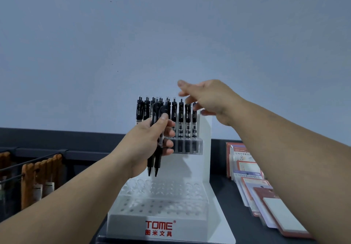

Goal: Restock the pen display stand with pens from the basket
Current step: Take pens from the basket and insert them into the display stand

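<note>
Several black pens (156, 163) sit bundled at frame centre in the left hand (144, 145), fingers curled round them, apparently as ready stock, while the right hand (209, 101) hovers empty, fingers spread, over the upper row (187, 118) of the TOME display stand (159, 223).

right hand (207, 99) fingertips (182, 83) blurred, left hand (148, 143) and held pens (157, 163) covering racked pens (140, 111)

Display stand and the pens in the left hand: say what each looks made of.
The display stand is likely acrylic or a similar plastic: its tiers are frosted and semi-clear with round holes, and its back panel is smooth, opaque white. The pens gripped in the left hand look plastic, with matte black grip sections and a clear barrel partly visible.
</note>
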